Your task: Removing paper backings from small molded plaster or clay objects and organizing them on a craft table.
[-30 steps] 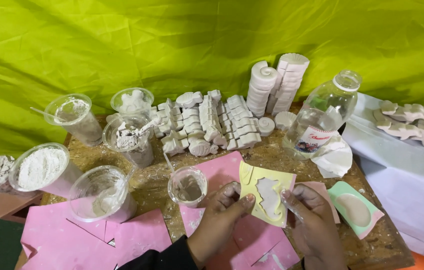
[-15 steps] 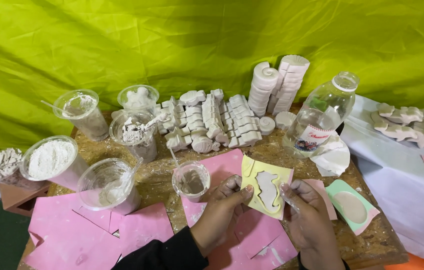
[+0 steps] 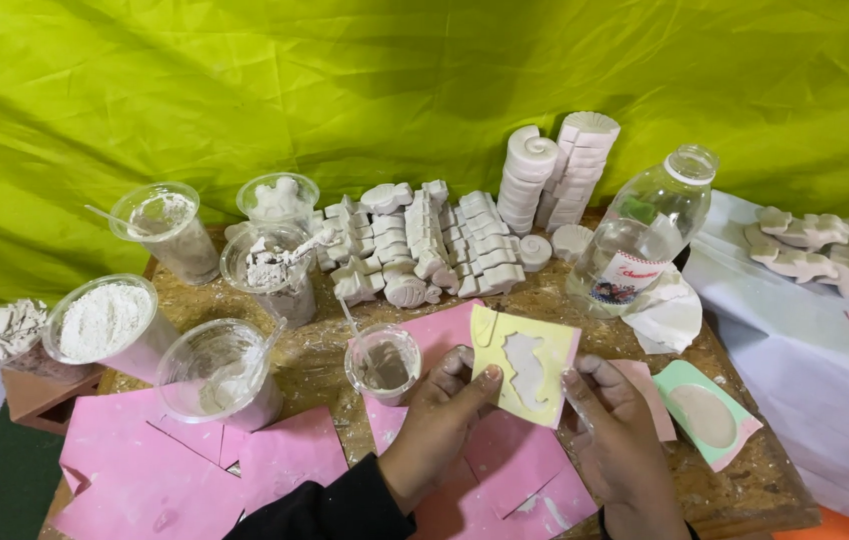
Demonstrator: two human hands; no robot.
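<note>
Tabletop [image 3: 585,310]: bare wood dusted white, part covered by pink foam sheets [image 3: 145,470]; green cloth hangs behind. Left hand [image 3: 440,425] enters from the lower edge in a dark sleeve, palm down, fingers curled; thumb and fingertips pinch the left edge of the yellow mould [image 3: 525,365]. Right hand [image 3: 620,445] comes up from the lower right, fingers bent, fingertips at the mould's right edge; grip closed on it as far as can be seen. The mould is tilted up off the pink sheets at the front centre of the tabletop, between both hands, its seahorse-shaped recess filled white.

Against half a second earlier: both hands sit on the same edges of the mould; its place on the tabletop is unchanged; the view has drifted slightly.

Around: glass bottle [image 3: 650,235] behind the right hand; stacked white casts [image 3: 445,245] at the back; small cup [image 3: 385,362] of grey mix with a stick, just left of the mould; green oval mould [image 3: 710,415] right of the right hand.

Right wrist cut off by the lower edge; undersides of the fingers hidden.
</note>
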